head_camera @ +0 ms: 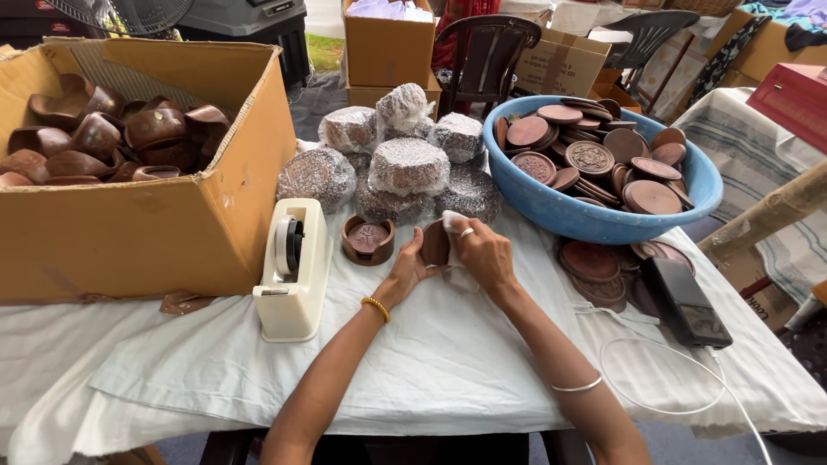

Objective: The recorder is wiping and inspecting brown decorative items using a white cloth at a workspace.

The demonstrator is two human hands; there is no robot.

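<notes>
In the head view, our left hand point(412, 269) cups a brown disc point(435, 244) upright on edge, fingers curled round it, so our right hand point(482, 251), closed on a white cloth point(454, 231), can press against its face. This sits mid-table, just right of the round holder point(368, 238) and tape dispenser point(294, 267). The blue basin point(551, 205) of discs stands far right, the cardboard box point(146, 224) far left, both within reach.

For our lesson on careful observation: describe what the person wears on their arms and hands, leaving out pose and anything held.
Both forearms are bare, with no sleeves in view. The left hand has a bracelet of yellow beads at the wrist. The right hand has a pale ring on one finger, and a thin silver bangle sits further up that forearm.
</notes>
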